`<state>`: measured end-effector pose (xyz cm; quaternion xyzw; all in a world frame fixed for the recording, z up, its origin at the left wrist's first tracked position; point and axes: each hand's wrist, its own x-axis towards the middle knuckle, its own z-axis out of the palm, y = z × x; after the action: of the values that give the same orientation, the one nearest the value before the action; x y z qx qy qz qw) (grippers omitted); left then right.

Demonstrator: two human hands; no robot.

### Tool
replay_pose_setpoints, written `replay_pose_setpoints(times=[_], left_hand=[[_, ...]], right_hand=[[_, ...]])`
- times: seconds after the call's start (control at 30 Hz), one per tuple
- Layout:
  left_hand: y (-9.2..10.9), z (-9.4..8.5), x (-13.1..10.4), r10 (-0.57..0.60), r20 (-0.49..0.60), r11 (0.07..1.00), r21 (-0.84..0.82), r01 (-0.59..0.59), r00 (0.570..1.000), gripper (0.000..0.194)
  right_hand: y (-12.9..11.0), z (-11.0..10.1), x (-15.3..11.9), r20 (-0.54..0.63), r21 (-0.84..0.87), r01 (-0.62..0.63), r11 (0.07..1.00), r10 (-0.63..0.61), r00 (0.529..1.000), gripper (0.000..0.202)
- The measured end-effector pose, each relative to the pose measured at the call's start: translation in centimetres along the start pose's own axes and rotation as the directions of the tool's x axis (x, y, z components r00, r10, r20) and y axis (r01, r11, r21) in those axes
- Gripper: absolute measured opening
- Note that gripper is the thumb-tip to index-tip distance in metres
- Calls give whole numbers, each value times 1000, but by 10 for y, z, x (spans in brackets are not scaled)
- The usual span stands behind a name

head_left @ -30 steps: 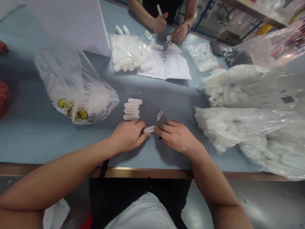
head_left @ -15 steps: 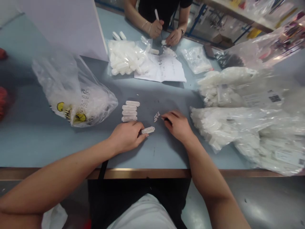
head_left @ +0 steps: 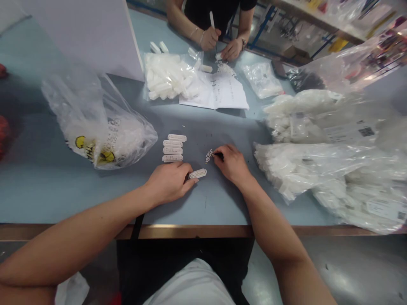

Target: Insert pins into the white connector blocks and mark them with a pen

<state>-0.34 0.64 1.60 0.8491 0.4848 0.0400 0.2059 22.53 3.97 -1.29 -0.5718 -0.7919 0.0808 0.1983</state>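
Bench: pale blue-grey top (head_left: 127, 201), its near edge (head_left: 197, 231) running below both forearms; a person's hands (head_left: 219, 44) are at work by the far edge.
White block: in the left hand (head_left: 167, 182), toward the near edge; this slotted piece (head_left: 198, 173) sticks out from between thumb and fingers.
Block's long axis: crosswise, running from the left hand's grip toward the right hand's side, that end angled slightly toward the far edge.
Small white pieces: a loose pile (head_left: 209, 156), just beyond the block's free end, toward the far edge.
Nearer hand: the right hand (head_left: 233, 164), its fingertips at the pile's side; the block's free end lies nearer the bench's near edge than those tips, and to their left.
Right hand state: fingers curled; cannot tell whether the tips are apart or pinching a piece.
Four similar blocks: a stacked row (head_left: 173, 151), just beyond the left hand.
Hidden: the block's left end, under the left fingers; the right thumb tip, mostly.
Hard to make out: which slots are filled, and single pieces in the pile.
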Motion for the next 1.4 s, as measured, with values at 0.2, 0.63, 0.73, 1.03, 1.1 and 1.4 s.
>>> replay_pose_setpoints(times=[0.2,0.63,0.73,1.03,1.1,1.4], left_hand=[[-1,1,0,1,-15,1000,5,-1,1000,34],[-2,3,-1,6,-19,1000,2,-6,1000,35],[-1,2,-2,6,-14,1000,6,-6,1000,36],[-2,5,-2,27,-51,999,-21,-28,998,35],[-2,5,-2,31,-57,999,-19,-32,998,35],[-2,5,-2,28,-43,1000,-5,-29,999,34]], right_hand=[[-1,-8,-5,11,123,-53,991,52,999,8],[-29,-26,-21,201,295,40,955,-103,974,12],[-31,-24,-23,192,258,93,962,-146,971,12],[-31,-23,-27,147,185,338,923,-366,919,17],[-31,-23,-26,147,172,354,919,-379,914,17],[-31,-20,-28,164,103,376,921,-388,907,15]])
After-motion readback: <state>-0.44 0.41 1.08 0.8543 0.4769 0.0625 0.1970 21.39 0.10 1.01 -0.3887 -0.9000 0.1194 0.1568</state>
